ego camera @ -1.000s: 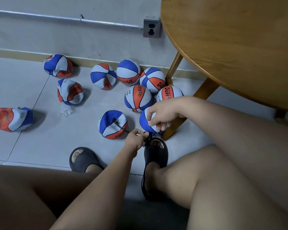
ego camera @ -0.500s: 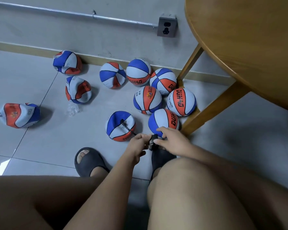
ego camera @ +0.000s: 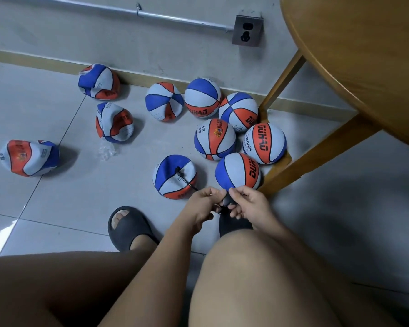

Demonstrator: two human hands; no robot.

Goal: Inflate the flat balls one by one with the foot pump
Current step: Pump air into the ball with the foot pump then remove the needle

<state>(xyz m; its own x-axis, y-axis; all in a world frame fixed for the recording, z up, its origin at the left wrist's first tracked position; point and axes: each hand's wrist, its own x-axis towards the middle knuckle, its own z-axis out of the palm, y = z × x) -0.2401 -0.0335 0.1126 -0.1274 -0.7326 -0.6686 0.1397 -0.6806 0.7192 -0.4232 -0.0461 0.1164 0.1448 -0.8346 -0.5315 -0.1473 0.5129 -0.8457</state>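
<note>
The left hand [ego camera: 204, 204] and right hand [ego camera: 249, 206] are close together low in the middle of the scene, fingers curled and fingertips almost touching. They pinch a small dark part [ego camera: 225, 201] between them. Whether it belongs to the foot pump I cannot tell, as the hands cover it. A thin black hose [ego camera: 187, 181] runs from the left hand's fingers up to the valve of a flat ball [ego camera: 170, 178], which lies just to the far left of the hands with its top dented. Directly beyond the hands sits a round ball [ego camera: 237, 172], against a wooden table leg [ego camera: 316, 159].

Under the hands is the toe of the right slipper [ego camera: 234, 224], and the left slipper [ego camera: 130, 228] is planted to its left. Farther away, four more round balls [ego camera: 215, 139] cluster by the wall. Left of them lie a partly dented ball [ego camera: 164, 101] and three crumpled flat ones [ego camera: 115, 122]. A clear plastic scrap [ego camera: 106, 151] lies on the floor tiles among them. The round wooden table [ego camera: 354, 55] fills the far right.
</note>
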